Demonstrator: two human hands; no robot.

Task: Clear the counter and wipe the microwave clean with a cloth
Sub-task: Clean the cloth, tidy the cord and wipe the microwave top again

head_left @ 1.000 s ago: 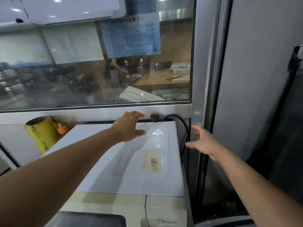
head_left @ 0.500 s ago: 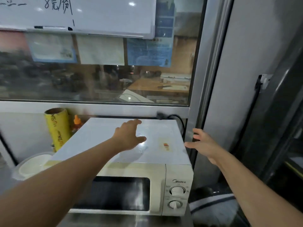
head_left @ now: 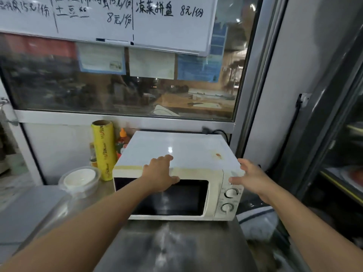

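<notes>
Microwave (head_left: pixel 176 154) on counter (head_left: pixel 176 246); wrap roll (head_left: pixel 103 150) and bowl (head_left: pixel 79 178) left.

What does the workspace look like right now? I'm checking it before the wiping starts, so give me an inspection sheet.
Surface: steel counter, streaky, bare in front of the microwave.
Job's things: white microwave, door shut, a small stain on top; no cloth seen.
Clutter: yellow wrap roll, orange-capped bottle, lidded bowl, all left of the microwave.
Hands: left hand on the microwave's top front edge; right hand open at its right corner; both empty.
Cables: black cord behind the microwave.
Surroundings: window, whiteboard above.
</notes>
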